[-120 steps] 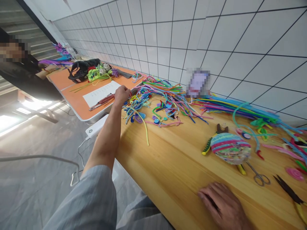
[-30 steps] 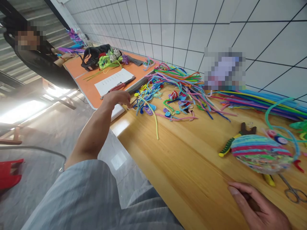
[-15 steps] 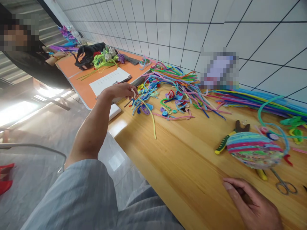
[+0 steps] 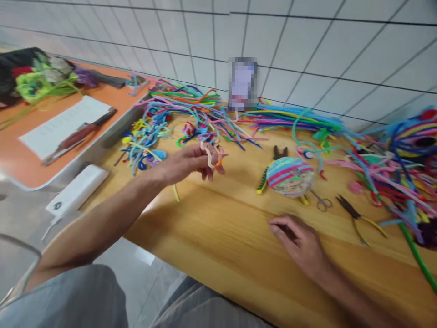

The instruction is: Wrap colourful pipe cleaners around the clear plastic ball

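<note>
My left hand (image 4: 205, 161) is raised over the wooden table (image 4: 205, 228), its fingers closed on a pale pink fuzzy stem (image 4: 209, 154). A small orange piece (image 4: 220, 161) shows at its fingertips. My right hand (image 4: 293, 234) rests on the wood with thumb and index finger pressed together; nothing that it might hold can be made out. Beyond it lies a striped, yarn-like oval (image 4: 290, 176) on top of green-and-yellow handled pliers (image 4: 262, 180), with small scissors (image 4: 321, 201) beside it.
Bundles of colourful stems (image 4: 191, 100) run along the tiled wall, where a blurred phone (image 4: 243, 84) stands. More pliers (image 4: 351, 209) and a tangle of stems lie right. At left are a white power bank (image 4: 78, 189) and an orange table (image 4: 20, 150) with paper and a red-handled tool.
The view has turned to the right. My left hand has moved right from the small-pieces pile toward the table's middle, and an orange piece now shows at it. My right hand stays on the table.
</note>
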`<state>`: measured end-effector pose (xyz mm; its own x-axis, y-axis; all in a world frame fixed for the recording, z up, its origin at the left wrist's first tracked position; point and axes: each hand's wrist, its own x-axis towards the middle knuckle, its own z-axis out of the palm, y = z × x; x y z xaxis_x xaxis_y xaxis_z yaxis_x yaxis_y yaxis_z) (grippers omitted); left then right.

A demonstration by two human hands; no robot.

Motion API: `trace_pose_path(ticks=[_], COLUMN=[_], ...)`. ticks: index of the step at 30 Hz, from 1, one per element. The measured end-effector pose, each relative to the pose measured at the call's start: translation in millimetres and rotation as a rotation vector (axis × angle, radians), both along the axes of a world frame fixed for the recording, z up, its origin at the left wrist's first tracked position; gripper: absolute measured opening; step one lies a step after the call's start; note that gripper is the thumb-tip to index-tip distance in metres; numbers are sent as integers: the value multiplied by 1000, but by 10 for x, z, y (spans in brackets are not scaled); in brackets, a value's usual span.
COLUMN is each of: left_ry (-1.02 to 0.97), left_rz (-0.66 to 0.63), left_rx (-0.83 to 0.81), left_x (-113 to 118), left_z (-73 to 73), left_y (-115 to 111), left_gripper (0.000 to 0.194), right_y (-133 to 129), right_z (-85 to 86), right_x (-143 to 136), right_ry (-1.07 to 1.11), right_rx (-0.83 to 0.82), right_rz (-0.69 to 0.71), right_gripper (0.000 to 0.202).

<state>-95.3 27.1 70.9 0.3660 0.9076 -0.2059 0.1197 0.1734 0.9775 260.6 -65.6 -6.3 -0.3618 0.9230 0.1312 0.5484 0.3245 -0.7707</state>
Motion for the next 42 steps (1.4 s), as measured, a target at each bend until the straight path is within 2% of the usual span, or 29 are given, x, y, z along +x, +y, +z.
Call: trace_pose_path(ticks=[5,9,14,20,23,28,31,35,38,42], left_ry=[-217,-343,-460,-484,-400,-211,-132,-65,-24,106], left_rz=[-86,-77,-40,-9,-18,-26,-50,-71,-69,40], left_rx=[-94,-151,-111,-87,-15,130,200,251,380,587], left_x=[827,1238,1477,1561,1575,1542,1505,1476,1409,1155], left_z=[-228,-453,-672,-816,-805,-755,-777,-786,-644,-235], left_y=[-296,-354,-364,-476,-550,-631,-660,-688,-628,-322], left_gripper=[36,37,39,45,42,26,15,13,8,4], right_y=[-18,-29,-30,-20,-13,-16,-23,-27,-31,-36], right_z=[-5,-13,-47,-51,-30,3,7,20,35,22], right_x=[33,55,81,68,45,13,11,21,23,15], right_ry=[35,111,234,291,276,199,159,123,148,167], right_rx=[-43,-91,-89,-131,-130,-108,-90,-90,-77,-48], right_rz=[-54,-92,-133,-159,-156,-135,-124,-105,-97,-92], right_gripper=[19,20,19,19,17,18,19,18,17,14])
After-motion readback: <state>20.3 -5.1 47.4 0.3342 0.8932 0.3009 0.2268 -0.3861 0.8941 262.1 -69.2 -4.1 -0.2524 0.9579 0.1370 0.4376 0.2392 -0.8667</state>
